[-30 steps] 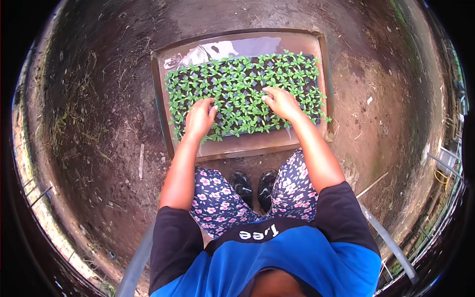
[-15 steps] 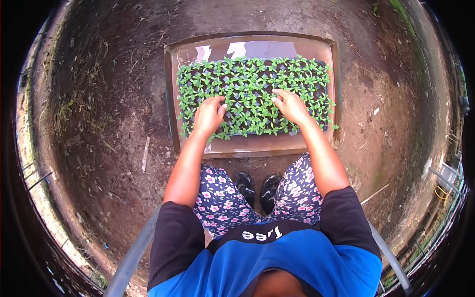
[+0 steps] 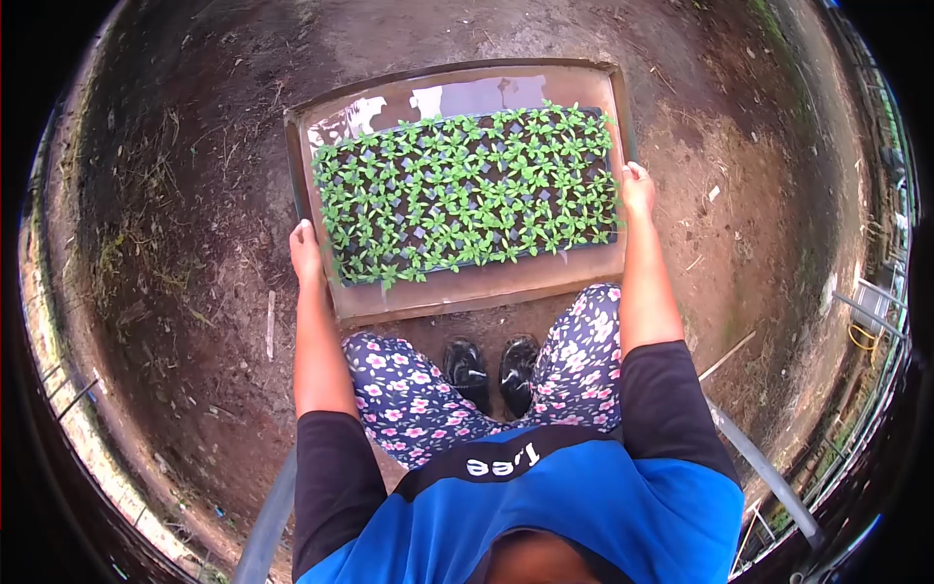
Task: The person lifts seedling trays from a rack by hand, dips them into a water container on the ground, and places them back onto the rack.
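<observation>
Head camera, looking down: a shallow brown basin (image 3: 467, 304) lies on the bare earth floor (image 3: 209, 229) just in front of the person's feet, with a dark seedling tray (image 3: 608, 237) inside it. Rows of small green seedlings (image 3: 457, 185) cover the tray, their leaves overhanging its edges in places, and dark soil shows between them. Beyond the tray's far edge, water (image 3: 486, 95) in the basin carries bright, pale reflections. The left hand (image 3: 305, 251) is at the basin's left side, thumb up by the rim, near the tray's closer left corner. The right hand (image 3: 636, 187) is at the right side, somewhat farther forward (the two are not level), its thumb at the rim. Most fingers of both are hidden, so I cannot tell how firmly either closes around the wall. Below the basin are two dark, shiny shoes (image 3: 467, 373) between the legs of flowered trousers (image 3: 418, 399), under a blue and black shirt (image 3: 555, 487). A thin pale stick (image 3: 270, 326) lies on the ground to the left, apart from the basin.
</observation>
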`<action>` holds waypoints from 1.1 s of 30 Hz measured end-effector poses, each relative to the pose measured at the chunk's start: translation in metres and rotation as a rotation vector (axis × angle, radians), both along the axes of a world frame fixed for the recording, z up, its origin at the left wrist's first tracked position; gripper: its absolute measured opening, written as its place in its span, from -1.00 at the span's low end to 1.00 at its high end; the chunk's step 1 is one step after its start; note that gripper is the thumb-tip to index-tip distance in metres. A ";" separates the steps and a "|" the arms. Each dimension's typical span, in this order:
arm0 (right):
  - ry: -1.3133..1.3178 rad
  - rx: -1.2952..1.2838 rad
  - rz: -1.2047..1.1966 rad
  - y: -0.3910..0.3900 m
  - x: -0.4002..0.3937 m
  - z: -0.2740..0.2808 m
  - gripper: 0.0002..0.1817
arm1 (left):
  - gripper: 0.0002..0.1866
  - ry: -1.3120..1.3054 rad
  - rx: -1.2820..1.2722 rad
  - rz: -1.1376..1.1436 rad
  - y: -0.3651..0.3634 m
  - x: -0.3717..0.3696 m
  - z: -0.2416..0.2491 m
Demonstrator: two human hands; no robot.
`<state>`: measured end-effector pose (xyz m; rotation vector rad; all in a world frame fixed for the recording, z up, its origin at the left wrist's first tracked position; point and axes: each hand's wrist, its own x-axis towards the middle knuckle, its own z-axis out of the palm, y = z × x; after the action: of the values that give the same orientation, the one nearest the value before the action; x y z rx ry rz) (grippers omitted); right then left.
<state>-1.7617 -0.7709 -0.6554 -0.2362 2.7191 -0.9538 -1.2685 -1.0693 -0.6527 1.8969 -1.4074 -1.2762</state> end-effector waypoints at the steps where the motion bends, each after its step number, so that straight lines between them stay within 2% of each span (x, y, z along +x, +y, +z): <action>1: -0.023 -0.049 -0.026 0.003 -0.006 -0.006 -0.66 | -0.47 -0.002 0.106 0.031 -0.001 0.007 -0.002; 2: -0.023 0.037 0.016 0.005 -0.010 -0.002 -0.66 | -0.43 -0.004 0.211 0.063 -0.002 0.009 0.002; 3: -0.022 0.121 0.058 0.005 -0.016 0.001 -0.67 | -0.49 0.021 0.285 0.132 -0.002 0.004 0.011; 5: -0.064 0.238 0.161 0.003 -0.027 0.004 -0.67 | -0.35 0.067 0.385 0.068 -0.011 0.013 0.000; 8: -0.542 0.155 0.005 0.001 -0.043 0.006 -0.63 | -0.23 0.102 0.492 0.023 -0.013 0.012 -0.002; 9: -0.618 0.175 0.031 0.003 -0.049 0.001 -0.58 | -0.20 0.109 0.527 0.005 -0.015 0.011 -0.003; 16: -0.741 0.167 0.085 0.001 -0.038 0.000 -0.49 | -0.17 0.040 0.609 -0.101 -0.019 0.001 -0.009; 18: -0.743 0.143 0.086 0.005 -0.044 -0.009 -0.61 | -0.24 0.003 0.582 -0.103 -0.024 0.009 -0.020; 20: -0.753 0.154 0.101 0.003 -0.045 -0.001 -0.70 | -0.58 -0.040 0.487 -0.065 -0.023 0.004 -0.007; 21: -0.795 0.120 0.094 0.000 -0.045 0.004 -0.82 | -0.66 -0.065 0.471 -0.117 -0.024 0.002 -0.006; 22: -0.732 0.146 0.165 -0.003 -0.042 0.008 -0.83 | -0.74 -0.091 0.455 -0.167 -0.027 -0.002 -0.005; 23: -0.667 0.172 0.237 -0.005 -0.036 0.015 -0.84 | -0.76 -0.185 0.311 -0.322 -0.027 -0.010 -0.011; 24: -0.606 0.195 0.328 -0.019 -0.025 0.028 -0.85 | -0.77 -0.289 0.165 -0.456 -0.029 -0.009 0.000; 26: -0.460 0.076 0.378 -0.029 -0.002 0.045 -0.90 | -0.71 -0.457 -0.063 -0.603 -0.017 -0.028 0.032; 28: -0.334 0.043 0.429 -0.035 0.015 0.055 -0.92 | -0.69 -0.516 -0.143 -0.610 -0.002 -0.045 0.070; 29: -0.371 -0.124 0.391 -0.042 0.029 0.069 -0.93 | -0.69 -0.488 -0.111 -0.588 0.006 -0.054 0.096; 30: -0.337 -0.220 0.344 -0.052 0.048 0.102 -0.86 | -0.70 -0.460 -0.083 -0.567 0.013 -0.063 0.125; 32: -0.327 -0.132 0.368 -0.066 0.077 0.202 -0.85 | -0.70 -0.399 -0.076 -0.535 0.021 -0.069 0.185; 33: -0.366 -0.229 0.341 -0.062 0.078 0.233 -0.85 | -0.70 -0.434 -0.103 -0.512 0.020 -0.061 0.232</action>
<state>-1.6837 -0.8330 -0.4219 -0.4960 2.1526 -1.0811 -1.3295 -1.0491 -0.4210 1.8812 -2.2474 -0.9942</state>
